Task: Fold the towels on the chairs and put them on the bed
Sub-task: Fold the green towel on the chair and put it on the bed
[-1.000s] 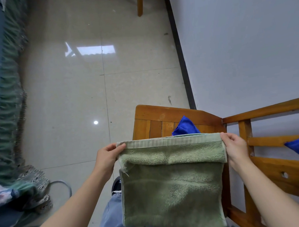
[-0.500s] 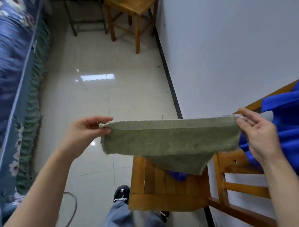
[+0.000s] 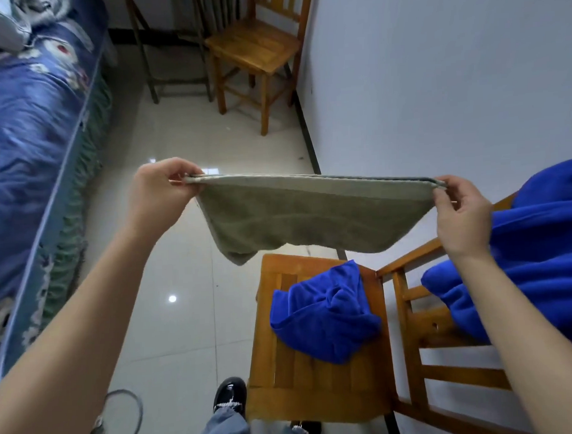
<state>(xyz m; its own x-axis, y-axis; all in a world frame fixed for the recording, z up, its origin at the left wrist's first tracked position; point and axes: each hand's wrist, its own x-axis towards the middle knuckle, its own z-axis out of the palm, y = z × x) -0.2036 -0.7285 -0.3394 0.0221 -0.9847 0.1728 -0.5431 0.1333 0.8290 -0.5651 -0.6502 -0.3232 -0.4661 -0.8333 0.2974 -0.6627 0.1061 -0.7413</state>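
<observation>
A green towel [image 3: 311,215], folded double, hangs stretched in the air between my hands above the near wooden chair [image 3: 305,380]. My left hand [image 3: 159,193] pinches its left top corner and my right hand [image 3: 461,215] pinches its right top corner. A crumpled blue towel [image 3: 325,316] lies on the chair's seat. Another blue towel [image 3: 535,255] is draped over the chair's backrest on the right. The bed [image 3: 22,130] with a blue flowered cover runs along the left side.
A second wooden chair [image 3: 254,51] stands at the back against the white wall [image 3: 436,79]. A dark metal frame [image 3: 153,58] stands beside it. Tiled floor lies between bed and chairs, with a grey cable [image 3: 129,420] at the bottom left. My shoes show near the chair.
My hands have raised the green towel and moved apart, pulling it taut. The view has tilted up, so the bed, the far chair and the blue towel on the seat now show.
</observation>
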